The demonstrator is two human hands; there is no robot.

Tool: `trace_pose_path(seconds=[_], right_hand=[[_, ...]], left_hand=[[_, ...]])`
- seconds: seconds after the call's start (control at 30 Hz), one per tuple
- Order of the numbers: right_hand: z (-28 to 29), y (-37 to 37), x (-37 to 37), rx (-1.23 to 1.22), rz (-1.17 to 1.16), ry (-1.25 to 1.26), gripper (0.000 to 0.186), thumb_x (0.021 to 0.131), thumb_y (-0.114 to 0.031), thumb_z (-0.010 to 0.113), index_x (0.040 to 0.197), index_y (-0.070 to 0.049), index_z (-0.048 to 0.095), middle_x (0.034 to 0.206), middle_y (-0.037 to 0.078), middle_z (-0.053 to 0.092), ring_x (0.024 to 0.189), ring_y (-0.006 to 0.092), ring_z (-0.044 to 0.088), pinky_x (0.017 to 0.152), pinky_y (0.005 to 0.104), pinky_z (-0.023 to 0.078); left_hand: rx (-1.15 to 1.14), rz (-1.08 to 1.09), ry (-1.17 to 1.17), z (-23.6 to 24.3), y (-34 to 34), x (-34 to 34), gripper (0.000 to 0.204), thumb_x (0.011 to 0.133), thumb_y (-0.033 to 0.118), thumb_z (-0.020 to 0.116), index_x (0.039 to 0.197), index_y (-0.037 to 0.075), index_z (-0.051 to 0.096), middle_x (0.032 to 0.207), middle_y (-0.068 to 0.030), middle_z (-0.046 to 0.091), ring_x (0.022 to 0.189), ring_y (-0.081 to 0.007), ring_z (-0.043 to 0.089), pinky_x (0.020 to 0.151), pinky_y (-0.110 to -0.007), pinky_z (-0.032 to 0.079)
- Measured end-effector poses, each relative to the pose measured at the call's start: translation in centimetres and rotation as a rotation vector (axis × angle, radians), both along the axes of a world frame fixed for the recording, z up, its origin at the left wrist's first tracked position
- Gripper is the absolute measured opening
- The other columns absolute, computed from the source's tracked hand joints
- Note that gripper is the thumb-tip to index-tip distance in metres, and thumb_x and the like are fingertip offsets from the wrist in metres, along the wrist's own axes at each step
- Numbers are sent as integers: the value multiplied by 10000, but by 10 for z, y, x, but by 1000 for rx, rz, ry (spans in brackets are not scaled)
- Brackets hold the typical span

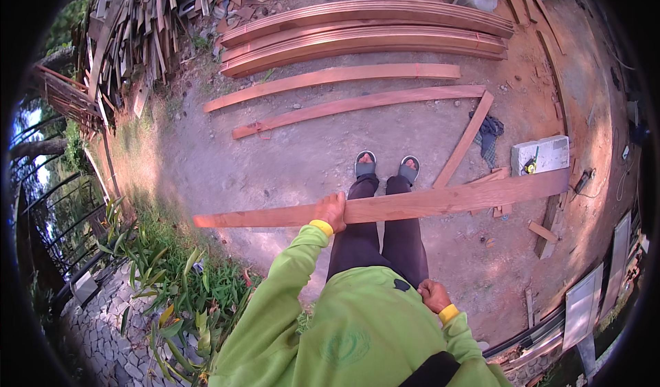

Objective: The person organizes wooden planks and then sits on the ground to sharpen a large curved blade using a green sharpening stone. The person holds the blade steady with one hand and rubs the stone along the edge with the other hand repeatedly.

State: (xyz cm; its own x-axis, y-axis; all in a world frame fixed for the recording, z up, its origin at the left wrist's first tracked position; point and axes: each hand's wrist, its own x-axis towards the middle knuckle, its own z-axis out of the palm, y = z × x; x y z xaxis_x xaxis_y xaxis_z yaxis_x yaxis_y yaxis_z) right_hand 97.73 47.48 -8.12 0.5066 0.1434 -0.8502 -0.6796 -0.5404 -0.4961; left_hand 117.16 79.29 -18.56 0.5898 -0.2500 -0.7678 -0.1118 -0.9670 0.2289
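Observation:
My left hand [330, 211] grips a long reddish wooden board [454, 198] that lies crosswise over my legs, stretching far to both sides. My right hand [434, 295] is closed beside my right hip, below the board; what its fingers hold, if anything, I cannot make out. Near the board's right end is a pale block [543, 151] with a yellow tape measure [530, 165] at it; whether the board touches the block I cannot tell.
Ahead lie loose boards [344, 72], long board stacks [364, 43] and a scrap-wood heap [120, 36]. A dark cloth [489, 136], an angled board [460, 143] and a tool with a cord [584, 179] are rightward. Plants [179, 297] border stone paving [117, 325] at lower left.

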Motion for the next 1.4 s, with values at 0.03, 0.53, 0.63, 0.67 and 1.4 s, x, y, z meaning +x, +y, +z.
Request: trace_pose_path(seconds=[0.03, 0.53, 0.63, 0.67, 1.4], right_hand=[[-4, -8, 0, -11, 31, -9, 116, 793, -119, 582, 774, -6, 561, 659, 126, 570, 624, 215, 550, 631, 322, 455], [-68, -45, -13, -119, 36, -58, 109, 798, -116, 606, 793, -29, 542, 637, 116, 591, 591, 231, 592, 579, 340, 465], [-85, -28, -3, -152, -64, -48, 91, 803, -102, 589, 835, -30, 543, 673, 140, 598, 615, 297, 593, 597, 375, 473], [-90, -20, 2, -163, -97, -25, 86, 804, -95, 580, 849, -31, 543, 691, 151, 601, 627, 331, 592, 608, 393, 476], [-253, 57, 87, -516, 351, -298, 206, 686, -30, 603, 884, -77, 576, 802, 75, 589, 655, 268, 542, 616, 369, 420]], left_hand=[[-5, 5, -15, -2, -3, -3, 548, 567, 133, 710, 1018, 40, 413, 979, -174, 546, 940, -349, 554, 814, -424, 440], [-9, -40, -20, -86, -5, -10, 489, 611, 84, 658, 1032, 17, 418, 967, -185, 543, 932, -348, 558, 794, -423, 432], [-37, -49, -94, -130, 17, -4, 470, 628, 80, 639, 1037, 20, 414, 962, -183, 545, 930, -347, 559, 791, -423, 430], [-38, -50, -117, -151, 25, 0, 466, 631, 77, 633, 1038, 22, 414, 963, -182, 545, 927, -346, 559, 792, -422, 429], [161, -12, -330, -522, 142, 46, 370, 636, 5, 602, 970, 45, 447, 954, -147, 543, 954, -323, 527, 827, -411, 413]])
